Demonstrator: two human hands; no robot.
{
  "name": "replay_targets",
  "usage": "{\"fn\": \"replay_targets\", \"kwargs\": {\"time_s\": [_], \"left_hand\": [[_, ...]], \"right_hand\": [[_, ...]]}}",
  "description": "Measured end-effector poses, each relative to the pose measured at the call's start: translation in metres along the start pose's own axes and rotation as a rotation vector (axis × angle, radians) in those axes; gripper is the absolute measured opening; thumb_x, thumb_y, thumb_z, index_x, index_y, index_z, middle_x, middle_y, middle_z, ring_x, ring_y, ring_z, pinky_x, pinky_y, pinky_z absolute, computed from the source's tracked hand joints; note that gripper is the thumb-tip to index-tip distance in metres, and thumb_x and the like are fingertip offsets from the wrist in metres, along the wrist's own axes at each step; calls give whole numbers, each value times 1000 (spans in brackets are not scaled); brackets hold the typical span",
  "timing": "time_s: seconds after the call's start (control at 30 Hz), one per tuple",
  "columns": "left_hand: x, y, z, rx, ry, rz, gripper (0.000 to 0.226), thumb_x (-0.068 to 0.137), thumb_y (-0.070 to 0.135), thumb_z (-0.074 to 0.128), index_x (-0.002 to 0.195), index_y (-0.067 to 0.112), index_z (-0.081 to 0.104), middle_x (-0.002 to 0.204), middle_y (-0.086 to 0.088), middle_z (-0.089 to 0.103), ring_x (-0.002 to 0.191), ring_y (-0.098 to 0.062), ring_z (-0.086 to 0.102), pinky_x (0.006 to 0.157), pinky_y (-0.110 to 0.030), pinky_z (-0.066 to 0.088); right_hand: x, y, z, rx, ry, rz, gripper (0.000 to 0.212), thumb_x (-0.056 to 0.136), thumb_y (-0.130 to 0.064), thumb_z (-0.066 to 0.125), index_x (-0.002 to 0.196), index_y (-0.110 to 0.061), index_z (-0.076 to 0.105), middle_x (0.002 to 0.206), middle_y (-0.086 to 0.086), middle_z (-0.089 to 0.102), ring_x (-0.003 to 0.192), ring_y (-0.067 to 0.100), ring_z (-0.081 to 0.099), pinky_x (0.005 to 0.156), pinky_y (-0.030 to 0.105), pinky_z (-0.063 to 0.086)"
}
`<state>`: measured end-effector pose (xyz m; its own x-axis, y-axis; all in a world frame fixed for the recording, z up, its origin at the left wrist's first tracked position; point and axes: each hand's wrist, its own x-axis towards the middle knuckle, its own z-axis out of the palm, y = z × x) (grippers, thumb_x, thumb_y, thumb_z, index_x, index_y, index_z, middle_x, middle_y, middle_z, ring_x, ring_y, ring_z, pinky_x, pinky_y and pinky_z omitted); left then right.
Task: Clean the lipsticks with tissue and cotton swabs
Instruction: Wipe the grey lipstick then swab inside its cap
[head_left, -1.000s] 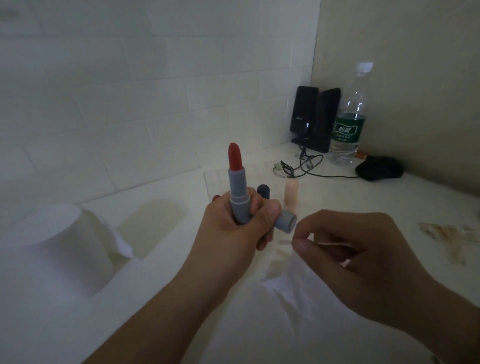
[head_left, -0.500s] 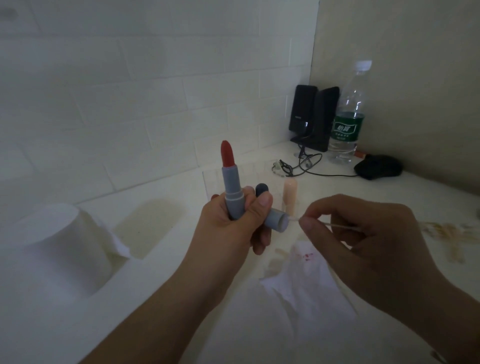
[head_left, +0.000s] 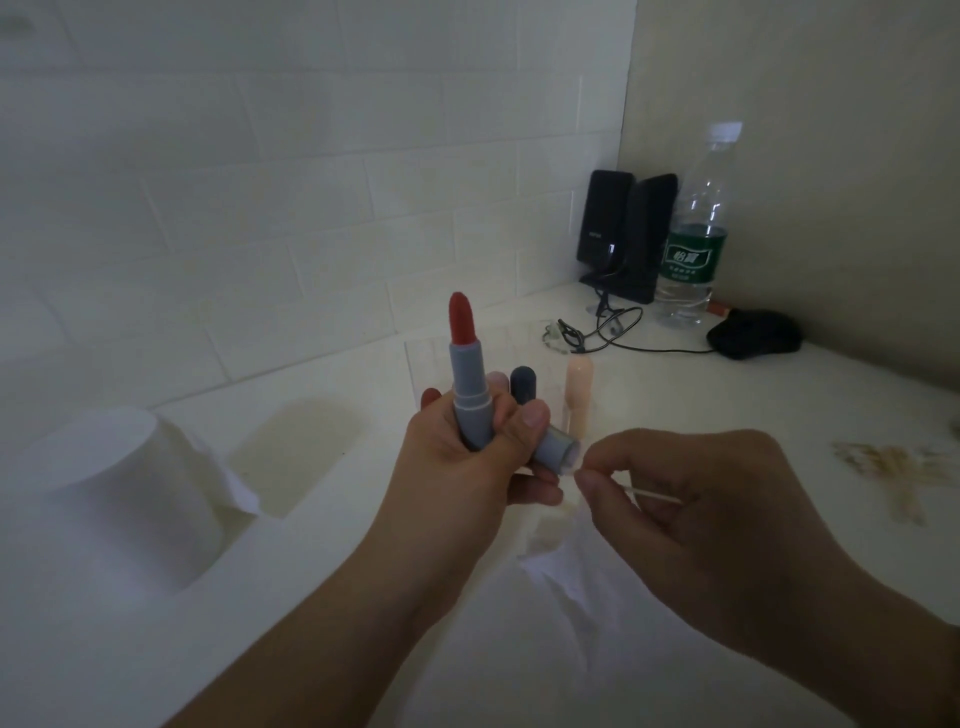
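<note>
Left hand (head_left: 467, 457) grip clamped on lipstick (head_left: 470, 379) and cap (head_left: 556, 449); right hand (head_left: 696, 499) pinching cotton swab (head_left: 652, 493) | swab tip, withdrawn half-second back, re-enters cap at 3 o'clock | cap-cleaning continuing

The scene is dim and grey, with low contrast. The brightest patch lies on the bench (head_left: 649, 395) behind the hands, pale and a little washed out. A soft shadow falls on the bench right of the tissue roll (head_left: 119, 499), which itself is overexposed and without detail. The forearms at the bottom are dark. Wall tile lines bow near the left edge from the wide lens. Fine detail is soft and smeared throughout
</note>
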<state>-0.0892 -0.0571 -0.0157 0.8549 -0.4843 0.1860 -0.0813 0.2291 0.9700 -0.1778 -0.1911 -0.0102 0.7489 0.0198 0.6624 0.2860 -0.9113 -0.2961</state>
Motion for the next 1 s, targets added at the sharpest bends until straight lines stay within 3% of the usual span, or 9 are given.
{"fn": "replay_targets", "kwargs": {"time_s": [0.07, 0.2, 0.3, 0.43, 0.57, 0.7, 0.83, 0.9, 1.0], "left_hand": [[0, 0, 1, -6, 0, 2, 41, 70, 34, 61, 97, 3, 57, 77, -10, 65, 63, -16, 64, 56, -22, 51], [0, 2, 0, 38, -37, 31, 34, 73, 34, 59, 87, 3, 58, 72, -7, 67, 62, -16, 63, 57, -23, 50], [0, 3, 0, 40, -31, 46, 32, 73, 35, 60, 82, 4, 59, 76, -16, 67, 63, -19, 63, 57, -24, 51], [1, 1, -1, -4, 20, 40, 23, 71, 30, 62, 82, 11, 57, 71, -7, 65, 62, -17, 65, 56, -24, 52], [1, -2, 0, 12, 28, 61, 28, 71, 31, 62, 85, 8, 57, 69, -4, 65, 62, -18, 66, 56, -25, 53], [-1, 1, 4, 73, 21, 104, 26, 71, 34, 60, 76, 9, 60, 70, -7, 68, 63, -19, 66, 58, -25, 54], [0, 1, 2, 59, 59, 109, 34, 71, 32, 62, 89, 3, 57, 73, -11, 65, 60, -18, 65, 57, -25, 54], [0, -1, 3, 74, 53, 110, 38, 72, 33, 61, 93, 1, 57, 73, -10, 66, 60, -19, 66, 57, -26, 54], [-1, 1, 6, 83, 28, 125, 28, 73, 32, 60, 79, 4, 60, 69, -8, 68, 60, -18, 65, 57, -23, 54]], "right_hand": [[0, -1, 0, 23, 21, -7, 7, 78, -27, 66, 72, -24, 68, 47, -23, 37, 36, -6, 31, 46, -4, 24], [1, -5, -1, -13, 96, -16, 18, 85, -32, 54, 77, -22, 67, 47, -18, 32, 42, 5, 37, 46, -2, 26], [0, -1, 2, -108, 143, 13, 22, 86, -32, 50, 77, -21, 66, 45, -16, 36, 34, 3, 35, 49, 5, 32], [-3, -5, 10, -157, 100, 28, 26, 85, -33, 46, 73, -22, 66, 45, -16, 34, 37, -3, 25, 52, 5, 29], [-4, -6, 9, -76, 41, 3, 22, 86, -32, 50, 77, -22, 67, 48, -11, 54, 37, 7, 43, 47, 9, 33], [1, -3, 5, -76, 117, 66, 12, 84, -26, 60, 75, -21, 65, 44, -16, 32, 45, 6, 41, 46, -5, 23], [-3, -8, 14, -110, 60, 52, 24, 86, -33, 48, 75, -23, 66, 48, -18, 29, 36, -1, 25, 48, -7, 21], [-3, -9, 12, -61, 65, 36, 25, 86, -33, 47, 77, -23, 67, 48, -19, 31, 38, 1, 30, 47, -7, 20], [1, -4, 6, -31, 121, 82, 21, 87, -32, 48, 77, -23, 65, 44, -17, 35, 51, 5, 45, 46, -6, 23]]}}
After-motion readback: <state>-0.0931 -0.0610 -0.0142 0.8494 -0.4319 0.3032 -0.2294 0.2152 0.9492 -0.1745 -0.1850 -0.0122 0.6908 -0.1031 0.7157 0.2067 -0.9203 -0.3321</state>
